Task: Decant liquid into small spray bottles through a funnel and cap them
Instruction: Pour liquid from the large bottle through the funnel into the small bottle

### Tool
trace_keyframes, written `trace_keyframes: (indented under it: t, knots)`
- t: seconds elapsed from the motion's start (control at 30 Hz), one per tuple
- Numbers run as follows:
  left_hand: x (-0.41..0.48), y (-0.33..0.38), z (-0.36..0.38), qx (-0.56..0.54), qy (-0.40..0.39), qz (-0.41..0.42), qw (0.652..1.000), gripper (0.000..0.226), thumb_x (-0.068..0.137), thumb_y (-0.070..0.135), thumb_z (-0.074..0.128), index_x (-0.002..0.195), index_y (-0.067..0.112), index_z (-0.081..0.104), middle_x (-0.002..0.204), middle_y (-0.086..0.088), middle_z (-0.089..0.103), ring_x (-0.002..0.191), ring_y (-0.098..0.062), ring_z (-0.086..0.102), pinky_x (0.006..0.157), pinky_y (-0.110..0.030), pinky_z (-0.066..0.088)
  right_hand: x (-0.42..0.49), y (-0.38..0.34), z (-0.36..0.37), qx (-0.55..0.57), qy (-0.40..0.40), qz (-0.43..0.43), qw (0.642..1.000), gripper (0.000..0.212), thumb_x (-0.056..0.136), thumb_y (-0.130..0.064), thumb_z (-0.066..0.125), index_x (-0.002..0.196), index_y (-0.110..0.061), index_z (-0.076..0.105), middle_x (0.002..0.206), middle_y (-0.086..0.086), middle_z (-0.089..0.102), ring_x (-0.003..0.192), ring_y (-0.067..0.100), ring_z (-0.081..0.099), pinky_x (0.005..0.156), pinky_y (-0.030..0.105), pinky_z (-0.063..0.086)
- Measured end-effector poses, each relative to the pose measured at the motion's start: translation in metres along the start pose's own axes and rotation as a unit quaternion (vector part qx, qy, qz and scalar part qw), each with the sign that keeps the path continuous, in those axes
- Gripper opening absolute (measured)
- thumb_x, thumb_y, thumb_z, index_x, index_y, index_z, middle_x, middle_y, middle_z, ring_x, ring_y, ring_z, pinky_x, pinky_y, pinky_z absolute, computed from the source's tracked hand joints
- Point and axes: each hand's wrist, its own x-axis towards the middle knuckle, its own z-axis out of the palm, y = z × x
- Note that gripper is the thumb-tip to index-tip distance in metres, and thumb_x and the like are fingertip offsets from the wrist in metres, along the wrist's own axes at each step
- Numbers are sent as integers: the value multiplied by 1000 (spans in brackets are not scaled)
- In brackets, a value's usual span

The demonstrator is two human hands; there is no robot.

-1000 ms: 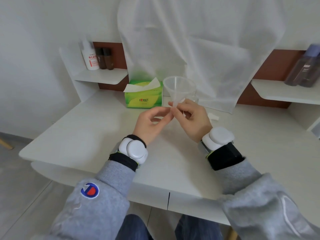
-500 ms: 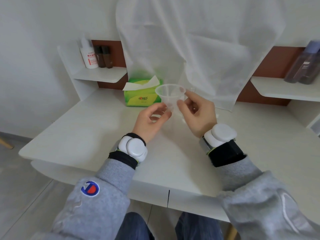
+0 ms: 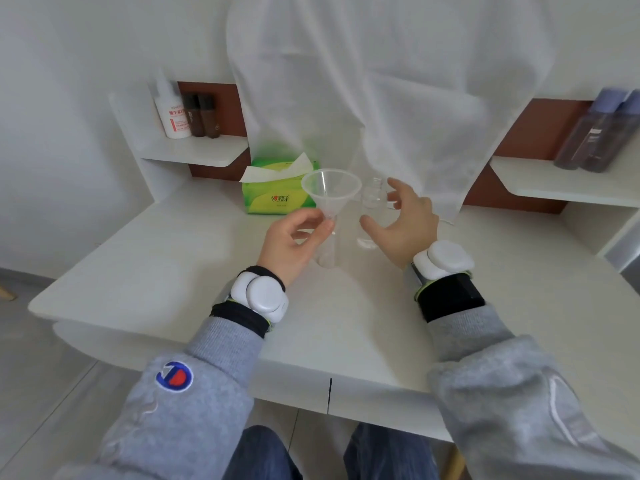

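Note:
A clear plastic funnel (image 3: 330, 194) stands with its stem in the neck of a small clear spray bottle (image 3: 327, 252) on the white table (image 3: 173, 265). My left hand (image 3: 291, 242) pinches the funnel's stem just above the bottle. Right of it stands a larger clear bottle (image 3: 372, 209), without a cap and with liquid at its bottom. My right hand (image 3: 403, 221) is spread around this bottle, fingers apart, thumb in front of it and fingertips behind; I cannot tell whether it touches the bottle.
A green tissue box (image 3: 277, 194) sits behind the funnel. A white cloth (image 3: 398, 81) hangs at the back. The left shelf (image 3: 194, 152) carries a white bottle (image 3: 171, 110) and two dark vials; the right shelf (image 3: 561, 183) holds purple bottles (image 3: 602, 133).
The funnel came down with my left hand onto the small bottle. My right hand let go of the funnel and moved right, spreading around the larger bottle.

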Motion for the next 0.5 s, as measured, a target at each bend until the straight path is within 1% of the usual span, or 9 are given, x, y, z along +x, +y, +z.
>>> trace_keyframes:
  t: [0.07,0.13,0.2,0.27,0.33,0.4,0.5]
  knots:
    - [1,-1,0,2,-10,-4,1000,8,87,29,64,92,24,66,93,7,70,93,-14,67,85,-24,48,2,3,1,-7,-22,5,1000,67,70,-48,65,131,-23,50,112,-7,65,112,18,55,100,38,37]
    - [2,-2,1,5,-17,-8,1000,16,86,31,63,96,19,67,95,5,71,94,-15,67,85,-23,47,4,6,0,2,-32,4,999,56,74,-45,68,123,-20,56,107,-4,68,107,18,61,103,43,39]
    - [2,-3,2,3,-18,-9,1000,29,84,38,63,101,15,67,98,1,72,96,-17,68,87,-26,49,3,5,-1,8,-15,-3,1000,52,74,-46,67,119,-19,60,103,-4,69,103,17,63,102,42,40]
    - [2,-5,1,-6,-19,-11,1000,34,81,43,63,101,16,67,101,-2,73,97,-20,68,91,-32,52,2,2,-1,19,14,-15,1000,54,72,-48,65,117,-18,60,103,-4,68,102,16,62,100,40,40]
    - [3,-5,1,-13,-21,-13,1000,31,81,42,64,100,17,67,101,-3,73,97,-21,68,93,-36,52,0,-3,-3,38,46,-36,998,51,76,-44,69,118,-17,59,105,-4,67,101,16,60,98,42,41]
    - [2,-5,2,-21,-21,-18,999,25,81,40,65,96,20,66,99,0,72,95,-19,68,92,-36,52,-2,-6,-9,53,86,-64,993,49,79,-40,70,120,-16,58,107,-2,66,101,18,59,96,44,43]
    - [2,-4,2,-27,-26,-21,999,14,83,33,65,93,23,65,95,4,72,90,-14,68,90,-35,51,-3,-13,-15,54,137,-105,983,47,81,-37,68,122,-16,58,108,1,63,102,20,56,93,41,43]
